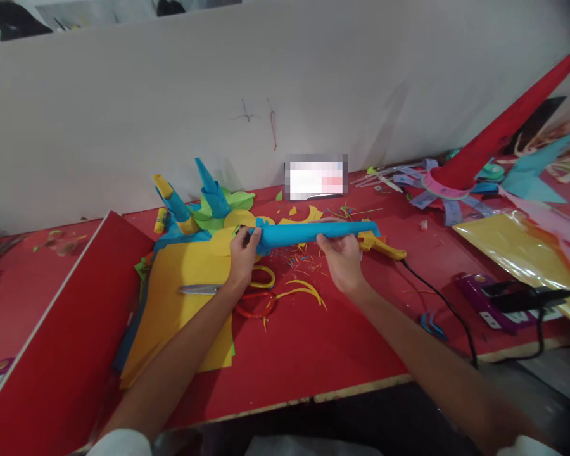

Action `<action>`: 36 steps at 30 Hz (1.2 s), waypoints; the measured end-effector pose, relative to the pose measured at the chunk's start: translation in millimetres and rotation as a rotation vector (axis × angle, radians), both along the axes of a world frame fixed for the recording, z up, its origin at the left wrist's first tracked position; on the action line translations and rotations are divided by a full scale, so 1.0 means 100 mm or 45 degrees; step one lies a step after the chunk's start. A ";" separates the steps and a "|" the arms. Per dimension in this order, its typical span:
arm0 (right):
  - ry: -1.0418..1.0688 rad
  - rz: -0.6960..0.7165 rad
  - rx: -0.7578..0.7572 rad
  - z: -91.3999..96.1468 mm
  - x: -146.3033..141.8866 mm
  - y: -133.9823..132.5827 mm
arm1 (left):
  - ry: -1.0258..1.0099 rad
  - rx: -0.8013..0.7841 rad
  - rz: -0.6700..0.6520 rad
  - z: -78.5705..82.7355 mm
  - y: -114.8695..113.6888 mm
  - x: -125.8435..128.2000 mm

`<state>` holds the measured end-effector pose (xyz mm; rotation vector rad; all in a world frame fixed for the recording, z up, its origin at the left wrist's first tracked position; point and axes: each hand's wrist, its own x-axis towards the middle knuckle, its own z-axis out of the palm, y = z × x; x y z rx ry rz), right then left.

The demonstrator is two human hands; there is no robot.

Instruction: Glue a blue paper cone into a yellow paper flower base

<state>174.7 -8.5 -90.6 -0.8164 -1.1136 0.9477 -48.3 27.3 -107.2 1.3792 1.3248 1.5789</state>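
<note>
A long blue paper tube (pixel 299 234) lies level across both of my hands, above the red table. My left hand (pixel 244 252) grips its left end, where the paper is cut into small flaps. Farther right, my right hand (pixel 342 263) pinches the tube's lower side between thumb and fingers. Scissors (pixel 257 305) with a red and a yellow handle loop lie below my left hand, their blades over a stack of yellow sheets (pixel 185 285). Behind the tube's right end rests a yellow glue gun (pixel 384 246) with a black cord.
Blue paper cones with green leaves (pixel 215 197) stand at the back left, near a glue stick (pixel 160 220). A red divider (pixel 71 329) rises on the left. A purple power strip (pixel 491 304), a gold sheet (pixel 522 253) and a tall red cone (pixel 498 130) are at right. Paper scraps lie mid-table.
</note>
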 end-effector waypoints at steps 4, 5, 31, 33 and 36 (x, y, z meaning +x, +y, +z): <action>-0.033 0.127 0.122 0.07 0.00 -0.04 | -0.033 0.009 -0.002 -0.02 0.00 -0.01; -0.033 0.142 0.134 0.08 -0.01 -0.05 | -0.047 0.008 0.003 -0.02 0.00 -0.01; 0.004 0.099 0.133 0.04 0.03 -0.02 | -0.040 -0.016 -0.020 -0.01 -0.02 -0.02; -0.039 0.116 0.161 0.07 0.02 -0.05 | -0.015 -0.013 -0.015 0.00 -0.02 -0.02; -0.027 0.120 0.127 0.07 -0.01 -0.06 | -0.038 0.009 -0.027 0.01 -0.03 -0.01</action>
